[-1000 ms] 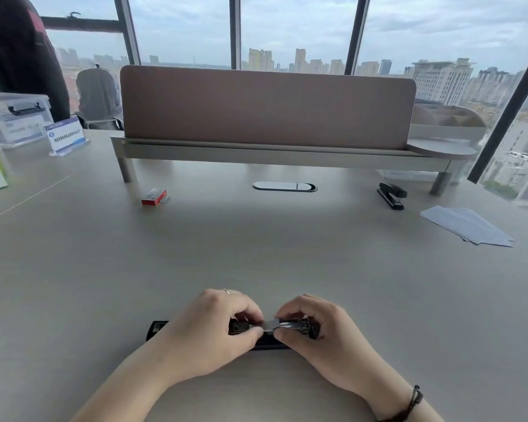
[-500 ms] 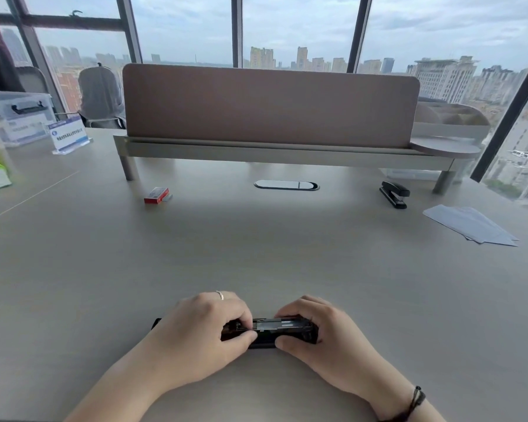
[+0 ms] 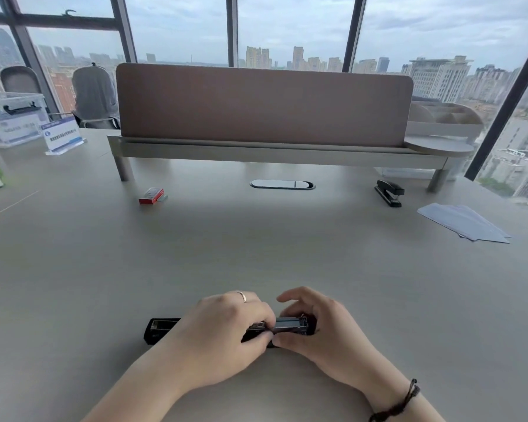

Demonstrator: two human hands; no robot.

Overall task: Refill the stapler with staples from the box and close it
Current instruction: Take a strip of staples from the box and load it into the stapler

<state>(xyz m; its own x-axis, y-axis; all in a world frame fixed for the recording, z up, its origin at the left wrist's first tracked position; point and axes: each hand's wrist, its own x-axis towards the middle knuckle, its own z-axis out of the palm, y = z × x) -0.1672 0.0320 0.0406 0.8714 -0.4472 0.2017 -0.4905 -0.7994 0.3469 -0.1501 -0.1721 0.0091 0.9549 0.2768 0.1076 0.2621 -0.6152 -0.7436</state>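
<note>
A black stapler [image 3: 162, 328] lies flat and opened out lengthwise on the grey desk near me, its cover end sticking out to the left. My left hand [image 3: 223, 327] covers its middle and pinches it. My right hand [image 3: 314, 327] holds the right end, where the metal staple channel [image 3: 290, 323] shows between my thumbs; its index finger is lifted. The red staple box [image 3: 151, 196] sits far off at the back left, slid partly open.
A second black stapler [image 3: 389, 192] stands at the back right under the raised shelf [image 3: 256, 153] with its brown divider. Sheets of paper [image 3: 464, 222] lie at the right. A cable grommet [image 3: 282, 184] is mid-desk; a sign and a plastic bin sit far left.
Both hands stayed on the stapler. The silver strip seen a second ago went down into the channel, and my right index finger has now lifted off.
</note>
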